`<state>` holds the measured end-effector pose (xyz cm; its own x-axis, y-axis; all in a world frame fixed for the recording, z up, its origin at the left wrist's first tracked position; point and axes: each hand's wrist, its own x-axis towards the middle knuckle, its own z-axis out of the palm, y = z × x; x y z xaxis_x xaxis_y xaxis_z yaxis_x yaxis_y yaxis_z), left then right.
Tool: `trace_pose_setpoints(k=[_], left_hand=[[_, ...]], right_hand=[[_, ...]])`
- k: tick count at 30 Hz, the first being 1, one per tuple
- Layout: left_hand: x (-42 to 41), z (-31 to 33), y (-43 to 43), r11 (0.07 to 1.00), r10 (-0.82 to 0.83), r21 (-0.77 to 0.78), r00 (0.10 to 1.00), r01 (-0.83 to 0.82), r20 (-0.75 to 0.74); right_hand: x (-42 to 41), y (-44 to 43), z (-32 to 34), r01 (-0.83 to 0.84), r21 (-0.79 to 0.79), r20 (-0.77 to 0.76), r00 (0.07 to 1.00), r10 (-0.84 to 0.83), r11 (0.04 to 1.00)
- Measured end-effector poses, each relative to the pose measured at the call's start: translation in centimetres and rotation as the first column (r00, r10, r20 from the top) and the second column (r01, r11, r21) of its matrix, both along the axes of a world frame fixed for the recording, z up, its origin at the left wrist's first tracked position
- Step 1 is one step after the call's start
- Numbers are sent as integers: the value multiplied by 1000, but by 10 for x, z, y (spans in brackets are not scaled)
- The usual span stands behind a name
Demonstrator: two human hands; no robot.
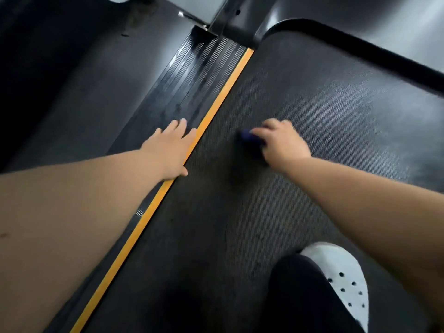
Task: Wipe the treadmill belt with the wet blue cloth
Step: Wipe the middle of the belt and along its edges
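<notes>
The dark textured treadmill belt [312,97] runs from the bottom of the view toward the upper right. My right hand [281,140] grips a bunched dark blue cloth [251,140] and holds it down on the belt near its middle. Only the cloth's left part shows beyond my fingers, and it is blurred. My left hand [171,147] lies flat with straight fingers on the ribbed side rail [192,75], its thumb side touching the yellow strip [216,109] that borders the belt.
A foot in a white perforated clog [343,277] and a dark trouser leg stand on the belt at the lower right. The black motor cover [360,46] curves across the belt's far end. Dark floor matting [84,80] lies left of the rail.
</notes>
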<state>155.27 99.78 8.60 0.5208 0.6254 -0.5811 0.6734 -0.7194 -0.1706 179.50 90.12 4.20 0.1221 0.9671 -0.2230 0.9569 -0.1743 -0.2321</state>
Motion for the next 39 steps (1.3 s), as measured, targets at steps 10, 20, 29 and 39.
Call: trace_pose_setpoints(k=[10,20,29,39], left_hand=[[30,-23,-54,963,79,-261,996,-63,52],[34,-24,-55,940,164,-315,982,-128,89],[40,-29,-75,956,169,-261,979,-135,112],[49,-42,-95,970,143,-209,986,-124,80]], right_hand=[[-43,-43,10,-168,-94,-51,985,164,981],[12,-4,29,14,-112,38,999,-10,994],[-64,-70,-1,13,-14,-81,997,-14,1000],[-95,-89,-14,295,150,-177,947,-268,944]])
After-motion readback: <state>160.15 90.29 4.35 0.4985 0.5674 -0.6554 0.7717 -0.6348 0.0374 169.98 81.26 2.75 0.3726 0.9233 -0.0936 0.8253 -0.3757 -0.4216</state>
